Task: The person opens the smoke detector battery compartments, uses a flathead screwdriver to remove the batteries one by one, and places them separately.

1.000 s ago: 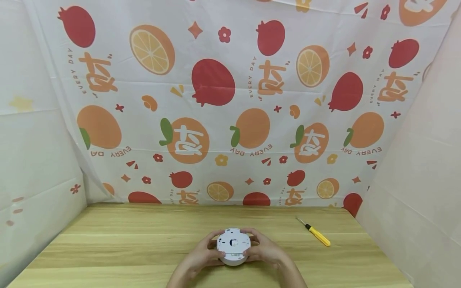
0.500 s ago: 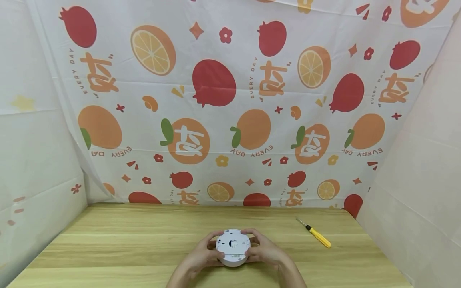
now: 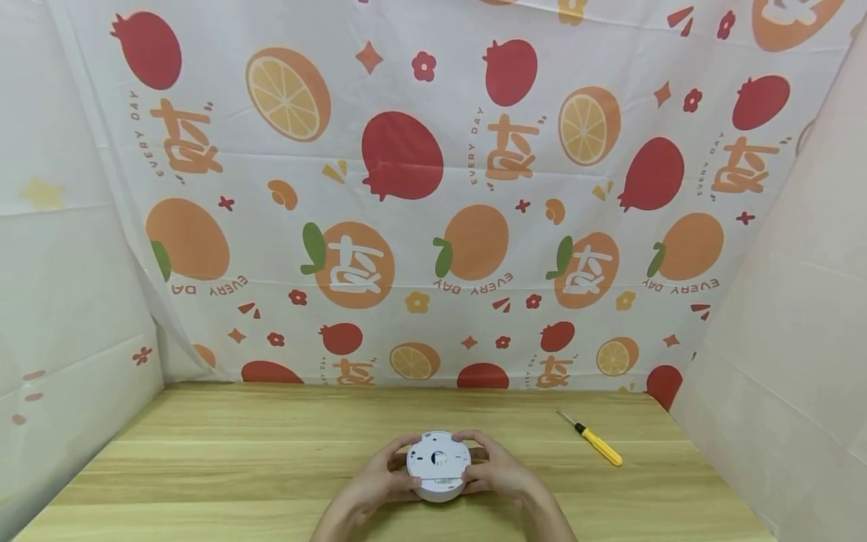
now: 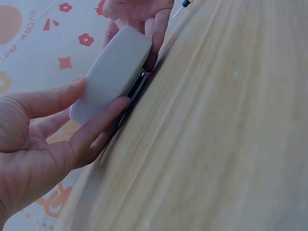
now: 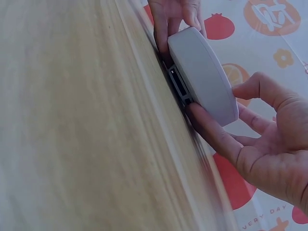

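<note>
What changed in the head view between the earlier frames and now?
Nothing visibly moved, and nothing was taken hold of or let go. The left hand and right hand still hold the round white device; the yellow-handled screwdriver lies where it was.

Fruit-print cloth (creased) behind wooden tabletop

Tiny change only — thumbs of my left hand and right hand slid slightly outward, toward the edge of the white round device — and my head view drifted a hair since the first frame.
</note>
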A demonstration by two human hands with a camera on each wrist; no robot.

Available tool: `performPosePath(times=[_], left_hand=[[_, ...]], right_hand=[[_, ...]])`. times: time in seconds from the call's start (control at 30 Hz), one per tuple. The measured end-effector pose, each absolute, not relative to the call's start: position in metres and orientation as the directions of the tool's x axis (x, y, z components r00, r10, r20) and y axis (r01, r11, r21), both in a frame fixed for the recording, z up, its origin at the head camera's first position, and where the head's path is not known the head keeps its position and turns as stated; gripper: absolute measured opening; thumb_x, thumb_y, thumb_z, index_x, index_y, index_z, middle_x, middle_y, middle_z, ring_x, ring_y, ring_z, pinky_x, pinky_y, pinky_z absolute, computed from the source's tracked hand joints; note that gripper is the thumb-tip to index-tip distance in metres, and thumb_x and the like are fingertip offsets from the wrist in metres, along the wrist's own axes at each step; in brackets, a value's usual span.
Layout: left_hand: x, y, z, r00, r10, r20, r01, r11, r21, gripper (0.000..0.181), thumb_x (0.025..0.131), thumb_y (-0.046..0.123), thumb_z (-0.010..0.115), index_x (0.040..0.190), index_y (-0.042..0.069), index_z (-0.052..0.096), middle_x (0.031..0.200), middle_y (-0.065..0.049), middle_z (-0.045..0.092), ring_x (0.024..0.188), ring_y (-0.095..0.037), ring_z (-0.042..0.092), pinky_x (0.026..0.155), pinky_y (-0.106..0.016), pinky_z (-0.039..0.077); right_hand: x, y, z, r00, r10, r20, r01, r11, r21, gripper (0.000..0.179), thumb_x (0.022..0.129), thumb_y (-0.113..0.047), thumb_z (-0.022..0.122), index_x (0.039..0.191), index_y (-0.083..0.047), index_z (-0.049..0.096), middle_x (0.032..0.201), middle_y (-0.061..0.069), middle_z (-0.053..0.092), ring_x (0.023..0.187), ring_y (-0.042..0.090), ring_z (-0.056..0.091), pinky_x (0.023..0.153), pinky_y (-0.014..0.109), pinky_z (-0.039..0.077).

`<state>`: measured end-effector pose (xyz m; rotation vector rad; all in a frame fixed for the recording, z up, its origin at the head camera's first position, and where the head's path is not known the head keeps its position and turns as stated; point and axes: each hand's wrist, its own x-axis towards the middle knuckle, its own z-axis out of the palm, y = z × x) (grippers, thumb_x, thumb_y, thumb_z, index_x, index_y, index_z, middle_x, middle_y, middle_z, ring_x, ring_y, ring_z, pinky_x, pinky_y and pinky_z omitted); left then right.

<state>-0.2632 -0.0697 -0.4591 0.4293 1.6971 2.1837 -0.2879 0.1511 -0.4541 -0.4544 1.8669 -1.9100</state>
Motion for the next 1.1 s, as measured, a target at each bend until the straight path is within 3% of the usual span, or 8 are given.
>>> performPosePath(times=[0.57,0.83,1.1], left_hand=[[-0.2633,-0.0725,-0.4588,-0.888,0.46,0.03,-0.09,-0.237,0.967,0.064,0.069,-0.008,0.057,0.125,-0.001,0.026,0.113,-0.027,0.029,0.084,-0.026,0.049,0.071,-0.042,0.044],[-0.2624,-0.0705,-0.4572,-0.888,0.46,0.017,-0.101,-0.23,0.968,0.068,0.067,-0.006,0.06,0.126,-0.002,0.024,0.11,-0.026,0.032,0.083,-0.027,0.05,0.072,-0.041,0.044],[-0.2619,-0.0665,-0.4552,-0.902,0.43,0.016,-0.088,-0.221,0.971,0.067,0.067,-0.007,0.059,0.124,-0.003,0.025,0.108,-0.026,0.034,0.081,-0.026,0.051,0.07,-0.041,0.044]], right_hand=[[-0.2876,0.1512,-0.4528,-0.86,-0.507,-0.056,0.055,0.018,-0.998,0.057,0.066,0.01,0.051,0.12,-0.004,0.038,0.095,0.022,0.046,0.076,0.028,0.053,0.062,0.039,0.047],[-0.2859,0.1478,-0.4487,-0.873,-0.482,-0.076,0.016,0.128,-0.992,0.056,0.066,0.0,0.063,0.117,-0.009,0.042,0.095,0.018,0.045,0.077,0.024,0.052,0.061,0.035,0.048],[-0.2861,0.1469,-0.4473,-0.886,-0.463,-0.037,-0.05,0.174,-0.984,0.053,0.067,0.001,0.061,0.116,-0.01,0.043,0.094,0.018,0.046,0.077,0.023,0.05,0.058,0.034,0.048]])
